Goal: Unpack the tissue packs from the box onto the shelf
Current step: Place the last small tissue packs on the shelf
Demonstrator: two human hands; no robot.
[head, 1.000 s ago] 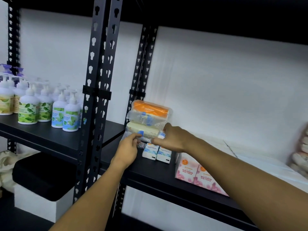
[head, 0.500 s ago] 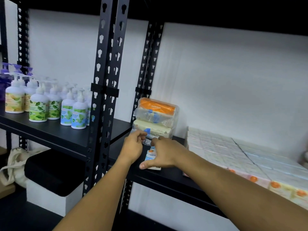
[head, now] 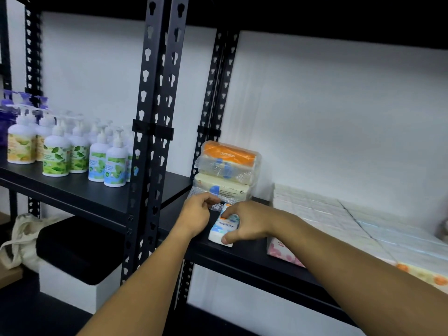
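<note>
On the black shelf [head: 254, 257] my right hand [head: 244, 220] grips a small white and blue tissue pack [head: 224, 229] standing near the front edge, thumb under its front corner. My left hand [head: 195, 214] is just left of it, fingers curled on the crinkly clear wrapping [head: 218, 205] at the foot of a stack. That stack holds a cream tissue pack [head: 223, 189] with an orange-topped wrapped tissue pack [head: 229, 158] on it. The box is out of view.
Rows of flat white, pink and orange tissue packs [head: 339, 221] fill the shelf's right part. Black perforated uprights [head: 155, 132] divide it from the left shelf with several pump bottles [head: 106, 161]. A black and white bin [head: 77, 263] and a cloth bag [head: 21, 238] sit below.
The view swung right and left while both hands stayed at the stack's foot. My right hand dropped from the stack onto the small pack and now grips it at the shelf's front.
</note>
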